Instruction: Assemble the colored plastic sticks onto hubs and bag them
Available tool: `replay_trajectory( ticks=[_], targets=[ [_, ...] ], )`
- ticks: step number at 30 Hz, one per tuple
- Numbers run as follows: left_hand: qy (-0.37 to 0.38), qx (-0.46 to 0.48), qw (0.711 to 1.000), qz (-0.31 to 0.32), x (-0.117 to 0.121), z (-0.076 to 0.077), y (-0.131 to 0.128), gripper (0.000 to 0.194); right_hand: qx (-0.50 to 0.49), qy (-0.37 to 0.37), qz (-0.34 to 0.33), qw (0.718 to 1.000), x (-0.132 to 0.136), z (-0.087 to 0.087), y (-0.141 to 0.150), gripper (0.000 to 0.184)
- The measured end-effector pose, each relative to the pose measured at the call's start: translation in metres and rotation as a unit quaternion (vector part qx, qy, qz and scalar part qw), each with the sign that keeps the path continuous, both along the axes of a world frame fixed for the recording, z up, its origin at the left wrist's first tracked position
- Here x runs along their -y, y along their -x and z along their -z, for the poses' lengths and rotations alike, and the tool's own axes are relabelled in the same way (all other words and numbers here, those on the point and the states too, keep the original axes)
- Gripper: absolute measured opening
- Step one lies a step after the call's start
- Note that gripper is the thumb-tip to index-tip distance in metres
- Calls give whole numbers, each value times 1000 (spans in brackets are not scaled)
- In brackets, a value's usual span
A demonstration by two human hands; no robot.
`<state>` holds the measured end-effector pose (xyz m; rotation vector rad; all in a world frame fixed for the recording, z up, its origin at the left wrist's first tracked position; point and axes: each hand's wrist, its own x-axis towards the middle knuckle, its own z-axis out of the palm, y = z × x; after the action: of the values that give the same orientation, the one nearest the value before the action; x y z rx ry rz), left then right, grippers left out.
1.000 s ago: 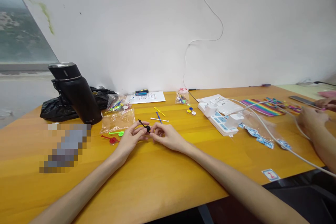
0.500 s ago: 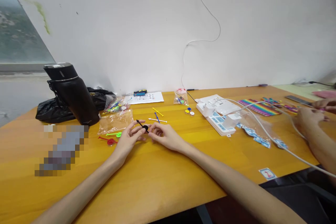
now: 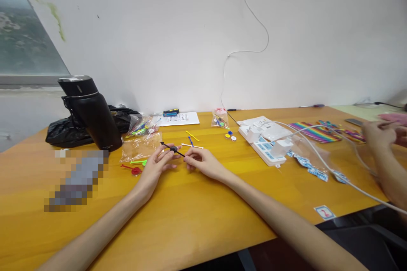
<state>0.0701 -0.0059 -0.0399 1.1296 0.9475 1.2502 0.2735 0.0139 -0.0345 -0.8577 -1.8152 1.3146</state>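
Black arrow [image 3: 174, 149] is pinched mid-length by the left hand [image 3: 154, 168], its tail by the right hand [image 3: 204, 164].

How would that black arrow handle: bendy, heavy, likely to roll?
The black arrow looks fairly stiff, running straight between left hand and right hand. Probably light, being so slim. Its wider middle may hinder rolling.

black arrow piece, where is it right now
In the head view, just left of centre, the black arrow piece is held between the left hand and the right hand.
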Motion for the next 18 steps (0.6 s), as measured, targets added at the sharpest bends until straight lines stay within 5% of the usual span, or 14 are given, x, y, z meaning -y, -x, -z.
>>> replay_trajectory(
  ticks=[10,18],
  targets=[
    [-7,-26,999,27,1,0,-1,50,-84,64,31,994,-7,-7,-3,26],
    [-20,-36,999,15,0,2,-1,47,-51,41,46,997,-9,-5,-5,23]
  ],
)
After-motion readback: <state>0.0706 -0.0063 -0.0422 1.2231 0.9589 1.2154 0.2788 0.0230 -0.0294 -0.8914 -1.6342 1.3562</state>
